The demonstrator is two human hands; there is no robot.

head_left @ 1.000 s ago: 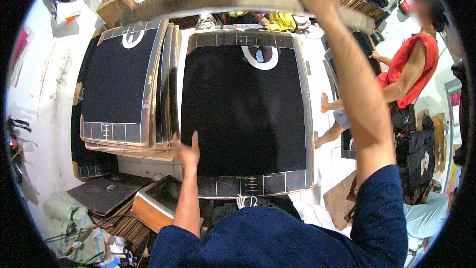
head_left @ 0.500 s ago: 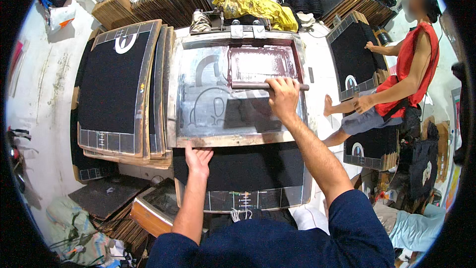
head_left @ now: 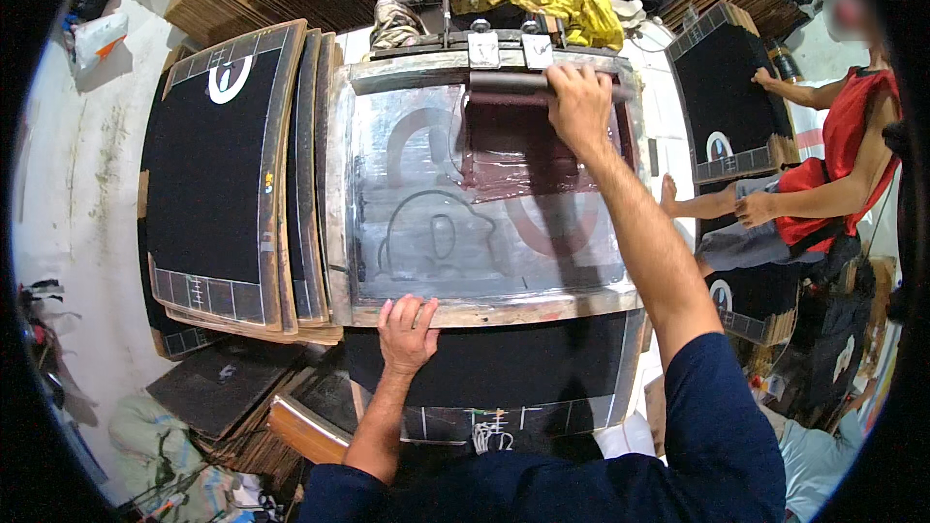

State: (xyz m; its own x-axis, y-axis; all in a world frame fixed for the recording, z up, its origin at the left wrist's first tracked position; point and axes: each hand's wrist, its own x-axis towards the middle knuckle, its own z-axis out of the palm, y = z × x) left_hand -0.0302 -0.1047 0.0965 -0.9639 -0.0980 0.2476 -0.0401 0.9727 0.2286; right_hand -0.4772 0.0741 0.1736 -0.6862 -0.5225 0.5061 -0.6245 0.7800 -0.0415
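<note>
The right hand [head_left: 581, 111] reaches far out, its fingers wrapped round a dark bar [head_left: 509, 83] at the far end of the frame [head_left: 523, 313]; the left hand [head_left: 407, 337] is closer in, palm down, fingers on the near edge — I cannot tell if they grip; the frame lies over a black sheet [head_left: 504, 363], wooden-rimmed, with shiny dark red ink [head_left: 523, 150] inside; I count one bar, one frame, two silver plates [head_left: 483, 50].
</note>
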